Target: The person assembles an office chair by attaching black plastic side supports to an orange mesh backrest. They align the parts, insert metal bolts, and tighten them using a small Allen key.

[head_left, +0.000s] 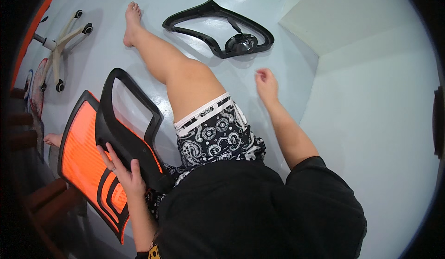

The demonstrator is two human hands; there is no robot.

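Note:
On my left, an orange mesh chair back [83, 134] with a black frame leans beside my lap. A black looped armrest [125, 138] lies against it, one end near my lap. My left hand [126, 173] rests on the armrest's edge, fingers spread. A second black armrest [192, 14] lies on the floor ahead. Inside its loop, at the right end, sits a round black dish-like part [241, 43] with a dark handle-like piece sticking up. My right hand [267, 86] hovers over the floor just below that, fingers curled in; whatever they hold is too small to tell.
At the left stands a chair with a pale wheeled base [58, 50] and black casters. Brown wooden legs [44, 196] are at the lower left. A white wall or panel [371, 83] rises on the right. My bare leg [185, 78] stretches across the grey floor.

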